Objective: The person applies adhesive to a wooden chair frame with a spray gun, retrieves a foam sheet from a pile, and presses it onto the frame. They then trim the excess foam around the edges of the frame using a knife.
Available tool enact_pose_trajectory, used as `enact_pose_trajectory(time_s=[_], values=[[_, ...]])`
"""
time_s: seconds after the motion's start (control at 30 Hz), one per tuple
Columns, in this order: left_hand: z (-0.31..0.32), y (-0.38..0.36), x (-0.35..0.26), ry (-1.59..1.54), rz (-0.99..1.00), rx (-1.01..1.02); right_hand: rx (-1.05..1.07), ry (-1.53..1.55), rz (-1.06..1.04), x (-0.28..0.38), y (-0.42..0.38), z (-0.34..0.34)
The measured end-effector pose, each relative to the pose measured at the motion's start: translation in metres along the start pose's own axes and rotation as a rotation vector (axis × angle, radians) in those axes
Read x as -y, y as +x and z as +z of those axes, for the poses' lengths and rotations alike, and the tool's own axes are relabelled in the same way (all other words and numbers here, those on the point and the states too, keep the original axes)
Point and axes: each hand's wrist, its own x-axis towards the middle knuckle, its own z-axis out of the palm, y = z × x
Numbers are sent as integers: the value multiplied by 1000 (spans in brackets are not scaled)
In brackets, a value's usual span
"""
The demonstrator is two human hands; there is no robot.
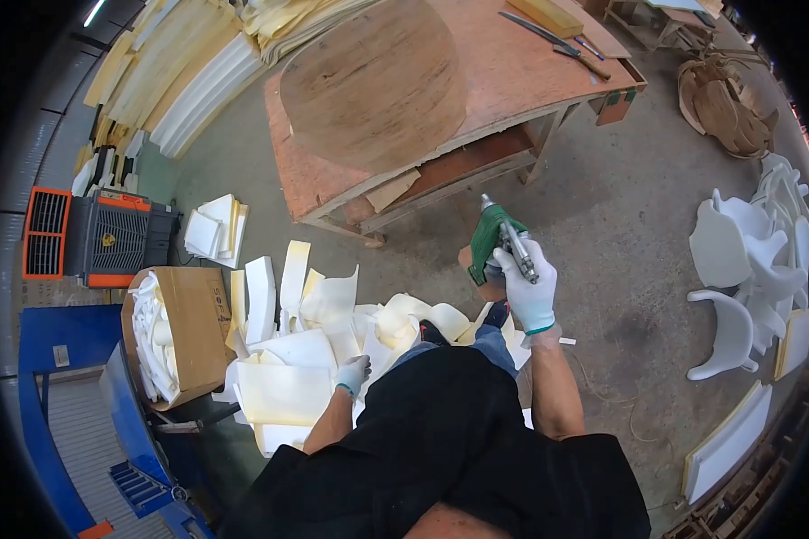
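My right hand (530, 286), in a white glove, grips a green power tool (494, 238) with a metal barrel, held up in front of me over the concrete floor. My left hand (353, 373), also gloved, hangs low beside my leg, just above a heap of white foam offcuts (288, 359); its fingers look loosely curled with nothing in them. Ahead stands a wooden workbench (512, 81) with a large round wooden board (377, 85) lying on top.
A cardboard box (193, 332) of foam scraps sits at my left, beside an orange and black machine (99, 235). White moulded seat shells (751, 269) are piled on the right. Foam sheets (189, 63) are stacked at the back left. Hand tools (557, 40) lie on the bench.
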Motion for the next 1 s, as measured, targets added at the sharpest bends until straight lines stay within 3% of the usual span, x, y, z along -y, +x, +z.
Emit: enact_pose_trajectory(time_s=[0.13,0.27,0.4,0.47,0.63,0.73,1.0], values=[[0,2,7,11,-19,11,189,-70,-99,11,-4,0],[4,-4,8,30,-16,-4,228,-12,-89,15,-10,10],[6,-8,7,-30,-5,-9,116,31,-105,6,-10,18],[6,-10,11,-47,-8,-7,43,21,-14,6,-8,16],[7,-8,22,-20,-22,2,172,-106,-135,-9,-5,3],[8,-9,23,10,-40,7,228,-30,-104,0,-7,6],[12,-17,-9,6,17,-10,93,45,-168,23,12,33]])
